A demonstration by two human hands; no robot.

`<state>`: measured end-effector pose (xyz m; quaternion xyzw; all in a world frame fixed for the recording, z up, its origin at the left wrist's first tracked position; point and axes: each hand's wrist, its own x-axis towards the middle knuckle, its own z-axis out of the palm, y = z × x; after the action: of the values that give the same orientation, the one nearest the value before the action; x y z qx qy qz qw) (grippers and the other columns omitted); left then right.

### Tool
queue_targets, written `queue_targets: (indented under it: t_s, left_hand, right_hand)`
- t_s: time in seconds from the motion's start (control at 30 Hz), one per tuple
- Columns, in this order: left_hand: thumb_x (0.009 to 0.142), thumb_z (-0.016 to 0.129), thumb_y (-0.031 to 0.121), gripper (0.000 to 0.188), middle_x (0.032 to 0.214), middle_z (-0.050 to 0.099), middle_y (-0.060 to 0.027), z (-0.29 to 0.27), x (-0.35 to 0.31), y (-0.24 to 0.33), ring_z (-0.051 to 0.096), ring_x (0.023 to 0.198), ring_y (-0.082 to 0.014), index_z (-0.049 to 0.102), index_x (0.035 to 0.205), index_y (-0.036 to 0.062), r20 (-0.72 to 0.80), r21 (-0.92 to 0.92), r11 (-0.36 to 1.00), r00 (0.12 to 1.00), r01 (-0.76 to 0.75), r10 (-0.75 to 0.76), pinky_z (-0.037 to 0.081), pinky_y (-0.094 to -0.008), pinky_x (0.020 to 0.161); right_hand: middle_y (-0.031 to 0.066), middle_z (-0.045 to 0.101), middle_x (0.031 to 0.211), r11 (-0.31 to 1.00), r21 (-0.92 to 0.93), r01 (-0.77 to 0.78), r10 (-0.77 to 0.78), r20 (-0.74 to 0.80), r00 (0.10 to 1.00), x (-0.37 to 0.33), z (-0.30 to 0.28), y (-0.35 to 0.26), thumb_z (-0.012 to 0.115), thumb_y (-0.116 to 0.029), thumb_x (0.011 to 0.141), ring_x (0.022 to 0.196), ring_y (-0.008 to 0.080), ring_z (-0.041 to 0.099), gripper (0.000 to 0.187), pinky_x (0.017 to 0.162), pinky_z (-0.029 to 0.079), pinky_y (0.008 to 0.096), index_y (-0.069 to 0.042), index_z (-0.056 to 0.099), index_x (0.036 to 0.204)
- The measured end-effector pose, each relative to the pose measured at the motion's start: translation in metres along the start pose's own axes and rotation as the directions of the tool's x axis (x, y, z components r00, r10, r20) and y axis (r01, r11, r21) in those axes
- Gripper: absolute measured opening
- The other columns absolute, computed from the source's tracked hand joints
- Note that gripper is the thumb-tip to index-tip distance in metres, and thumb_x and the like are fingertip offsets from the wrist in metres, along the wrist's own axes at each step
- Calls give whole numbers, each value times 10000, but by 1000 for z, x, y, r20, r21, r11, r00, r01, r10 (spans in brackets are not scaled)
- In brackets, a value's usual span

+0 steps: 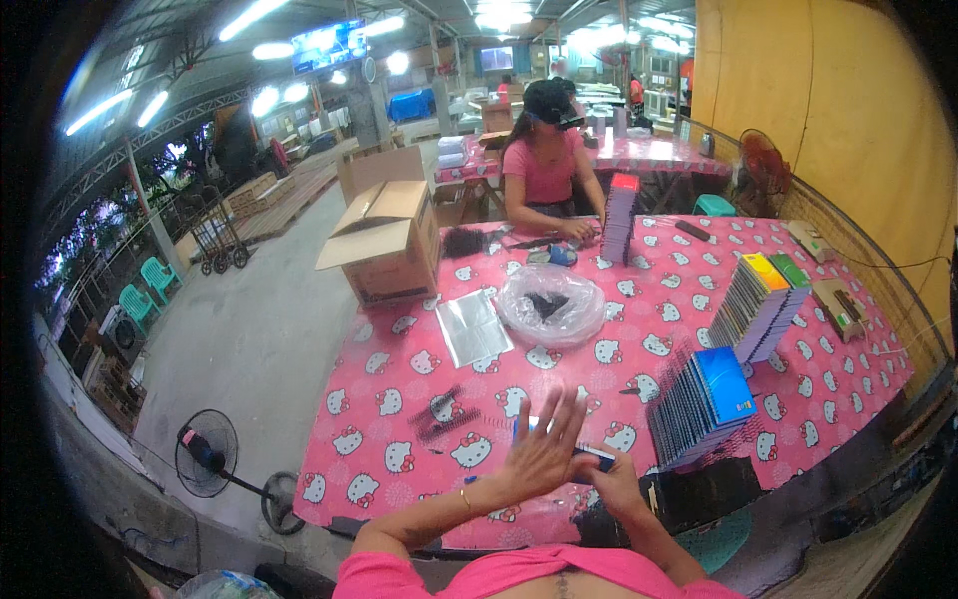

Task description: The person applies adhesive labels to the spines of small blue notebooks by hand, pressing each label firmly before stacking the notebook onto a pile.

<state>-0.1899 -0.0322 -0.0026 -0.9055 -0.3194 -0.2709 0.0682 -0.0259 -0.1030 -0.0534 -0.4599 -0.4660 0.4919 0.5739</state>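
My left hand [544, 444] lies flat with its fingers stretched out, over a small blue notebook [597, 457]. My right hand [617, 483] grips the notebook's right end. Most of the notebook is hidden under my left hand. Just left of it, black spiral binding coils [445, 415] lie on the pink patterned tablecloth [399, 457]. To the right of my hands stands a tall row of spiral notebooks with blue covers [720, 384]. More black coils lie around that row.
Farther right stand stacked yellow- and green-topped notebooks [763, 275]. Beyond my hands lie a clear plastic bag [584, 317] with black pieces and plastic sheets [474, 329]. An open cardboard box [394, 265] stands far left. Across the table a co-worker [544, 165] works beside a red-topped notebook stack [620, 225].
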Motion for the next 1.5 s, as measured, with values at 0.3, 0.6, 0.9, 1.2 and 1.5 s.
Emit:
queue_targets:
  t_s: [0.3,0.6,0.9,1.2,1.5]
  left_hand:
    - [914,505,640,948,1634,242,-194,6,8,5,159,1532,-356,234,1576,19,19,45,998,999,-45,44,-19,-611,1192]
    - [950,443,611,891,1645,224,-175,6,-2,12,171,1541,-309,221,1584,26,97,-131,987,990,-90,103,7,-572,1208]
    - [988,447,531,804,1644,205,-199,16,-15,26,178,1535,-342,249,1568,10,11,-267,957,993,-112,119,60,-570,1207]
    - [1008,580,202,487,1298,563,-187,-16,-21,25,539,1204,-229,445,1439,20,515,-792,167,791,587,-330,400,-353,1047]
    - [1001,585,176,350,1208,658,-116,106,-93,-7,606,1128,-177,602,1304,2,325,-863,276,883,424,-338,487,-350,967]
  right_hand:
    - [69,708,995,995,98,-27,30,-27,999,3,1,-6,671,-9,897,908,127,661,279,807,577,285,32,655,1173]
    - [35,689,956,995,88,-41,44,-38,998,4,4,-4,691,8,835,865,127,639,279,749,536,276,26,655,1111]
    - [62,672,1069,998,65,-4,16,-179,984,11,-3,5,671,31,865,949,150,639,355,807,532,268,34,613,1216]
    - [119,610,1130,727,-631,271,-321,37,946,-21,19,-47,778,-136,824,1117,295,571,774,938,484,422,-89,411,1504]
    - [100,650,880,443,-822,359,-314,233,920,-3,-3,6,727,-119,831,826,344,640,224,720,486,470,-122,708,1054]
